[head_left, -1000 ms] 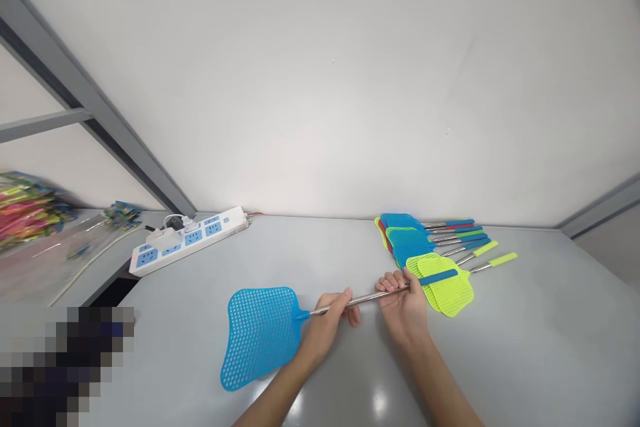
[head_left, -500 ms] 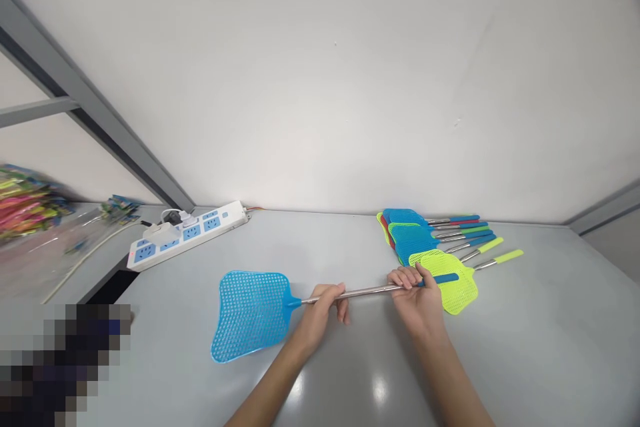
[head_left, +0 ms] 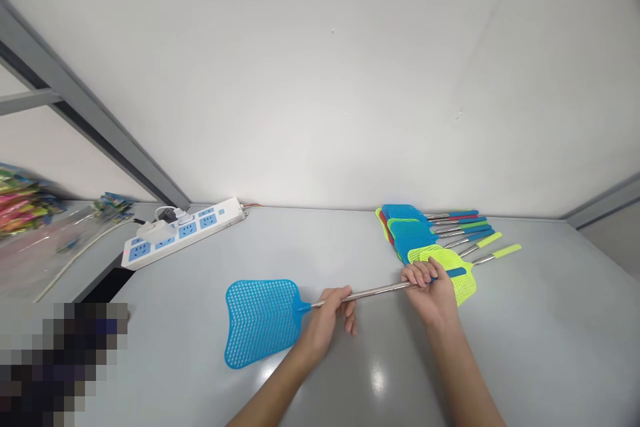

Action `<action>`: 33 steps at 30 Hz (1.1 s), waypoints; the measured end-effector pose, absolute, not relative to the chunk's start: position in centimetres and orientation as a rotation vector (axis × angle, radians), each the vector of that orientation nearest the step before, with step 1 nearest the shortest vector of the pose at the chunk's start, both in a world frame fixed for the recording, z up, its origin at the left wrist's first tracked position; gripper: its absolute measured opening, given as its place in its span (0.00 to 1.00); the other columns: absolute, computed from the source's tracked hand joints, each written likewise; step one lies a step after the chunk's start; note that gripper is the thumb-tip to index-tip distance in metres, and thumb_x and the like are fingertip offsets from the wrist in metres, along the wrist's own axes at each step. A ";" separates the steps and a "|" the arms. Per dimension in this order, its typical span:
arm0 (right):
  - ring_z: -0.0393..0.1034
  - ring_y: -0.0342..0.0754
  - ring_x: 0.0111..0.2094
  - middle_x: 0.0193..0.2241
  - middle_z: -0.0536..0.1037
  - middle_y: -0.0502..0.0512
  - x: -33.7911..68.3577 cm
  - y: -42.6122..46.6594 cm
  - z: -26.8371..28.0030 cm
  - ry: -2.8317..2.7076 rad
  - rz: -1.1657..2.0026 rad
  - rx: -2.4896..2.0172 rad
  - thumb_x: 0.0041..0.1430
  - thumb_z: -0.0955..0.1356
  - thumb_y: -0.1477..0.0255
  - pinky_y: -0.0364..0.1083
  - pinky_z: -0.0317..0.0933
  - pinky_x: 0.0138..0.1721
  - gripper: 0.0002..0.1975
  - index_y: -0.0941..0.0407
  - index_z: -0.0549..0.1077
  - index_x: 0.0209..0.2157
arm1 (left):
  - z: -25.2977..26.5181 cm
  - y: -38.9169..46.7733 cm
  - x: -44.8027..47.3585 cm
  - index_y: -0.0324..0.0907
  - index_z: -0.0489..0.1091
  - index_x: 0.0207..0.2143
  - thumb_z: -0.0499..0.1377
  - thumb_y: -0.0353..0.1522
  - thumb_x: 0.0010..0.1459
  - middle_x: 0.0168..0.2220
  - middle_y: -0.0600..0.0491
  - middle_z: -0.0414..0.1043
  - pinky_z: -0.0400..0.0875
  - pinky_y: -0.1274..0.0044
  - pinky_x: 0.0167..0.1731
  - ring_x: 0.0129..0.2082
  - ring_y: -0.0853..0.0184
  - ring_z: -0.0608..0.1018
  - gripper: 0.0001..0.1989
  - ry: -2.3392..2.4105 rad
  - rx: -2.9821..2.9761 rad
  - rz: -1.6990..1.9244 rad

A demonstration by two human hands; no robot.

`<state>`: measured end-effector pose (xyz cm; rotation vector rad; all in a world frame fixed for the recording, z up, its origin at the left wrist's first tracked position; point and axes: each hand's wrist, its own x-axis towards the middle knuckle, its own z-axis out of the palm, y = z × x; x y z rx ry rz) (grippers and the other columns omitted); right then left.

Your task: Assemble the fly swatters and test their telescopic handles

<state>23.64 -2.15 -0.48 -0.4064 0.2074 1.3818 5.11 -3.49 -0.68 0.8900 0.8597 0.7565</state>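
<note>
A blue fly swatter (head_left: 263, 321) with a perforated paddle and a metal telescopic rod is held sideways above the grey table, its paddle to the left. My left hand (head_left: 327, 320) is closed around the rod near the paddle's neck. At the other end, my right hand (head_left: 431, 290) grips the rod where it meets the blue handle, palm partly up. Beyond my right hand lies a pile of fly swatters (head_left: 413, 233) in blue, red, green and yellow, handles to the right. The nearest yellow swatter (head_left: 465, 283) is partly hidden behind the right hand.
A white power strip (head_left: 185, 233) with plugs and a cable lies at the back left. Packaged colourful items (head_left: 25, 203) in clear plastic sit farther left. A wall (head_left: 325, 80) rises behind the grey table (head_left: 540, 333). A pixelated patch covers the lower left.
Both hands and the blue fly swatter have shifted slightly right in view. The grip of each hand looks the same, and the view itself has moved a little.
</note>
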 end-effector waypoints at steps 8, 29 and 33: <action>0.43 0.37 0.11 0.09 0.46 0.41 23.4 -2.4 -0.6 0.078 1.347 -0.483 0.47 0.60 0.77 0.39 0.46 0.14 0.17 0.56 0.44 0.15 | -0.3 -3.3 5.0 0.41 0.52 0.14 0.45 0.37 0.52 0.09 0.60 0.52 0.58 0.78 0.21 0.12 0.73 0.63 0.16 0.882 0.794 0.744; 0.37 0.35 0.11 0.10 0.43 0.41 20.4 -3.4 -1.4 0.010 1.172 -0.427 0.48 0.61 0.78 0.38 0.41 0.11 0.20 0.56 0.40 0.16 | -1.5 -3.6 4.0 0.41 0.53 0.16 0.36 0.40 0.54 0.08 0.58 0.53 0.53 0.79 0.17 0.10 0.74 0.58 0.20 0.606 0.690 0.493; 0.36 0.36 0.11 0.10 0.42 0.41 20.0 -3.4 -1.4 0.055 1.178 -0.400 0.48 0.60 0.78 0.38 0.40 0.12 0.20 0.56 0.40 0.16 | -1.2 -3.5 4.0 0.41 0.52 0.15 0.35 0.39 0.54 0.08 0.59 0.52 0.51 0.78 0.17 0.09 0.74 0.57 0.20 0.604 0.689 0.488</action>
